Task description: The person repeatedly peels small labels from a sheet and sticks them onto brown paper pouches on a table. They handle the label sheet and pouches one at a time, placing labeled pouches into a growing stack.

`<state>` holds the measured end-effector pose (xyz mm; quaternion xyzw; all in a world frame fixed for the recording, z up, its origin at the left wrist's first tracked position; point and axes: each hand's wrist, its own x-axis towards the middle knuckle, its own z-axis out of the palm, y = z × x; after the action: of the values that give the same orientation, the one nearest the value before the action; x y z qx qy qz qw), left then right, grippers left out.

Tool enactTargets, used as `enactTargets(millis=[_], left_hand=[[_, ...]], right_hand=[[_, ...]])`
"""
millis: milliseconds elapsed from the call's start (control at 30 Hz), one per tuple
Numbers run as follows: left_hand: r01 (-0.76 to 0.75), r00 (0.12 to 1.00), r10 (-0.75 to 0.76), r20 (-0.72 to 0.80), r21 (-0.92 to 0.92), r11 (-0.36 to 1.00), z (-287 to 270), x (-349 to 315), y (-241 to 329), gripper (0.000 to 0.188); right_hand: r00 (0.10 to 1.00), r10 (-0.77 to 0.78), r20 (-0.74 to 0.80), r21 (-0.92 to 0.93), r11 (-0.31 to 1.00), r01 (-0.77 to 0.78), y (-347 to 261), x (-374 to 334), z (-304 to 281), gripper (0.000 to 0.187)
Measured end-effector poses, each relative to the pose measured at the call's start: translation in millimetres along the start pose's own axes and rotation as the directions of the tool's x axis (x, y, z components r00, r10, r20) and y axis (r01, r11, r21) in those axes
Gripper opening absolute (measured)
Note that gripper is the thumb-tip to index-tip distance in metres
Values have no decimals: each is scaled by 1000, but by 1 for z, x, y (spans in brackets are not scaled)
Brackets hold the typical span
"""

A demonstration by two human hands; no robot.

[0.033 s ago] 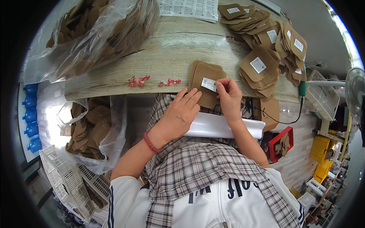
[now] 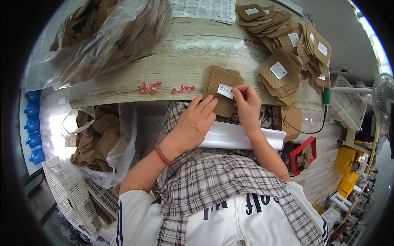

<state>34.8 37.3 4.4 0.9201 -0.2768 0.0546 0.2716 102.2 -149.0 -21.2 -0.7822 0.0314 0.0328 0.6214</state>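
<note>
A small stack of brown textured pads (image 2: 221, 76) lies at the table's front edge, partly jutting over it. A white printed label (image 2: 225, 91) rests on the top pad, slightly tilted. My right hand (image 2: 248, 104) pinches the label's right end between thumb and forefinger. Stretched out and slightly apart, the fingers of my left hand (image 2: 196, 121) press on the lower left of the pads. Whether the label is fully stuck down cannot be seen. To the right sits a pile of similar pads (image 2: 283, 92), the top one bearing a white label.
More labelled pads (image 2: 287, 37) heap up at the back right, beside a sheet of labels (image 2: 203, 9). Clear bags of brown pieces sit on the table (image 2: 119, 37) and below it (image 2: 98, 139). Red scraps (image 2: 149, 87) dot the front edge. A white roll (image 2: 230, 136) crosses my lap.
</note>
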Motion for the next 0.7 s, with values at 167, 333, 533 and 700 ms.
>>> enactTargets(millis=[167, 333, 533, 700], left_hand=[[8, 1000, -8, -5, -10, 1000, -2, 1, 1, 5], [14, 1000, -13, 10, -12, 1000, -5, 5, 3, 2], [7, 998, -9, 65, 17, 1000, -11, 11, 3, 2], [4, 998, -6, 70, 39, 999, -9, 10, 3, 4]], right_hand=[[1000, 0, -19, -31, 1000, -1, 2, 1, 1, 12], [998, -21, -60, -68, 998, 17, 5, 1, 4, 12], [996, -35, -78, -101, 995, 27, 7, 1, 6, 11], [991, -110, -72, -157, 983, 98, 8, 0, 8, 10]])
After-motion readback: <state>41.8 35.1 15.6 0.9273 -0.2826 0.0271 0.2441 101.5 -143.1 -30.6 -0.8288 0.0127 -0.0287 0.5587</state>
